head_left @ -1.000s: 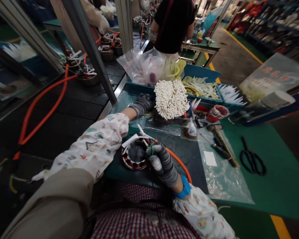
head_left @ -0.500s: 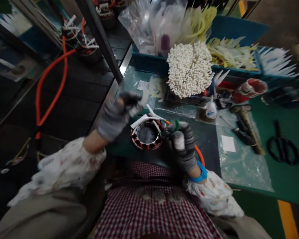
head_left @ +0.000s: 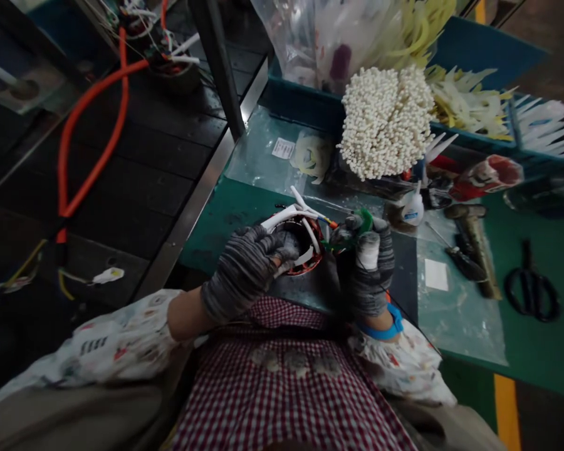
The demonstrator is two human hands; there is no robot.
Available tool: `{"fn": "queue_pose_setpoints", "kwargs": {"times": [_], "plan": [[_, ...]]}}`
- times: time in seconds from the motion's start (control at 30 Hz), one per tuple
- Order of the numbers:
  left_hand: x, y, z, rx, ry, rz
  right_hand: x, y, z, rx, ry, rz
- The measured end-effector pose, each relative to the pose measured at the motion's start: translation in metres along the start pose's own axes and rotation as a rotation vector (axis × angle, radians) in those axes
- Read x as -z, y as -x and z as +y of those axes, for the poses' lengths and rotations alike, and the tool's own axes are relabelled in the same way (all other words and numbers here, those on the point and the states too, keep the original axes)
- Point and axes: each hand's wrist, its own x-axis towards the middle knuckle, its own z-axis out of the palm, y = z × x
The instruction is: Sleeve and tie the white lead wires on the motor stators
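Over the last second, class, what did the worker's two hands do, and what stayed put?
The left hand drew back from beside the white bundle and came onto the near edge of the stator ring. The right hand stayed at the ring's right side, pinching its wires. The ring, glue bottle and scissors lie where they were on the bench.

Green table [head_left: 536, 351], black scissors [head_left: 532, 288], orange hose [head_left: 94, 156]
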Motion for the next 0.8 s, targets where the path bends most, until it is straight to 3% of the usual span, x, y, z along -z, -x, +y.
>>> {"fn": "queue_pose_setpoints", "kwargs": {"times": [0.33,0.47,0.53,0.6,0.67,0.73,0.8], "plan": [[0.013,-0.016,-0.016,-0.08,0.041,-0.18,-0.007,-0.006,-0.009,-0.039,-0.19,0.08],[0.015,-0.006,-0.017,-0.165,0.066,-0.136,-0.006,-0.005,-0.009,-0.006,-0.164,0.078],[0.014,0.004,-0.016,-0.211,0.011,-0.029,-0.003,-0.003,-0.013,0.029,-0.136,0.057],[0.009,0.015,-0.014,-0.233,-0.08,0.13,0.001,-0.001,-0.022,0.093,-0.115,-0.038],[0.002,0.024,-0.012,-0.253,-0.142,0.261,0.002,0.0,-0.036,0.193,-0.053,-0.215],[-0.005,0.029,-0.013,-0.28,-0.141,0.319,-0.002,-0.002,-0.052,0.324,0.076,-0.396],[-0.008,0.03,-0.016,-0.297,-0.112,0.344,-0.012,-0.005,-0.066,0.453,0.252,-0.476]]}}
